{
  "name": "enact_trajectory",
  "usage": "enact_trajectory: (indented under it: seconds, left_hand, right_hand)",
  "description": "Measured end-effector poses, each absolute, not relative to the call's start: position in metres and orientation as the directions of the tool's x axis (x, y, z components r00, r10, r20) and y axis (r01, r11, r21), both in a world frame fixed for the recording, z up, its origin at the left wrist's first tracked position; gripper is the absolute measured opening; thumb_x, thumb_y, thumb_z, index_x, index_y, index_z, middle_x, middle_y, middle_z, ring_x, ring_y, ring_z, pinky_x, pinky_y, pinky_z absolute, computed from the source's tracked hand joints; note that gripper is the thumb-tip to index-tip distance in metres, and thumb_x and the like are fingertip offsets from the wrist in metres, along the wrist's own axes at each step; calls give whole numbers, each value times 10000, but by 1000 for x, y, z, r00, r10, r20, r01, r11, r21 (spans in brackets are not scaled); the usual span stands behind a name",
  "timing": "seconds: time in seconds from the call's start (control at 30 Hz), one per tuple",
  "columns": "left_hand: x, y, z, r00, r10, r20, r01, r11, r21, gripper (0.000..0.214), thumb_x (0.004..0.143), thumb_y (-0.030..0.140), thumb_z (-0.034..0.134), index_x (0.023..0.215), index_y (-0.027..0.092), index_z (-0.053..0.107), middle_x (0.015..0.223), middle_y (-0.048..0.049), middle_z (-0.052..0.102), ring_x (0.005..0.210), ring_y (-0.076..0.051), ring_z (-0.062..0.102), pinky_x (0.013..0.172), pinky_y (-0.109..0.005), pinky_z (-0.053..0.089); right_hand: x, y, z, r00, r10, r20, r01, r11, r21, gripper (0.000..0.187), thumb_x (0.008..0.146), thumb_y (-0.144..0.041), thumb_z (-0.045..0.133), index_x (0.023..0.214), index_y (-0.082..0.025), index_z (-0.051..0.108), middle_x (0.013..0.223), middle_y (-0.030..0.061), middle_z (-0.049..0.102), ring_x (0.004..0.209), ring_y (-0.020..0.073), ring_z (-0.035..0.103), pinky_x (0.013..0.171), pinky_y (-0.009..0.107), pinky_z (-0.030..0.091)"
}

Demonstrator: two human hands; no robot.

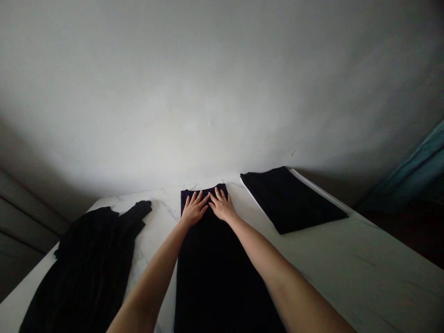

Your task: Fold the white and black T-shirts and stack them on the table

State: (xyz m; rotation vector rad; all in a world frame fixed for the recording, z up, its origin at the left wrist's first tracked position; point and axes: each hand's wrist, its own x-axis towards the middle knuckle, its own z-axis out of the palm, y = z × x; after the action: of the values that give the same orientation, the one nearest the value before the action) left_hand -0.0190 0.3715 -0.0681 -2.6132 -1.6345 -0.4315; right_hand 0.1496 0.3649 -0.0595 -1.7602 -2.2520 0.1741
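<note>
A long black garment [215, 268] lies lengthwise on the white marble-look table [347, 259], running from the near edge to the wall. My left hand [194, 209] and my right hand [222, 206] rest flat side by side on its far end, fingers spread and pointing to the wall, index fingers nearly touching. Both hands are open and hold nothing.
A loose black dress-like garment [90, 263] is spread on the table's left side. A neatly folded black cloth [289, 199] lies at the back right by the white wall [222, 92]. A teal fabric [412, 171] shows at the far right, off the table.
</note>
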Motion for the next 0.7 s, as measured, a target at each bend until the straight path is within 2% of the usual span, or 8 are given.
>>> enact_trajectory:
  seconds: [0.07,0.2,0.43,0.63,0.7]
  left_hand:
    - [-18,371,-75,395,899,192,904,-417,96,515,985,443,341,1495,396,294,1594,6,262,1468,-310,203,1142,-626,176]
    - [-18,368,-82,378,909,178,915,-395,76,523,979,475,336,1496,426,267,1579,26,294,1454,-307,248,1137,-633,184]
    - [-17,367,-82,372,908,193,918,-391,70,526,972,471,359,1491,433,275,1575,48,293,1451,-292,259,1143,-612,206]
    - [-16,366,-73,374,915,149,915,-390,99,527,974,476,347,1493,427,269,1578,44,288,1459,-298,236,1142,-632,188]
    - [-14,363,-68,359,922,143,922,-374,99,511,981,462,331,1488,411,297,1576,30,297,1455,-297,247,1145,-634,175]
  right_hand:
    - [147,366,-62,-202,978,56,944,210,-256,552,1002,-490,281,1523,-307,286,1626,51,67,1479,330,85,1129,639,89]
    - [145,366,-65,-187,982,34,946,190,-264,562,996,-541,238,1520,-344,279,1621,40,131,1483,309,68,1138,614,49]
    - [145,366,-72,-168,980,103,944,191,-270,544,994,-530,254,1503,-352,326,1611,41,186,1479,297,118,1147,589,55]
    - [143,366,-67,-173,981,87,944,190,-268,547,1000,-528,224,1500,-339,337,1606,41,203,1477,294,132,1147,590,67]
    - [141,363,-62,-162,984,80,950,177,-257,556,1006,-511,213,1507,-299,334,1604,60,206,1476,285,140,1155,571,64]
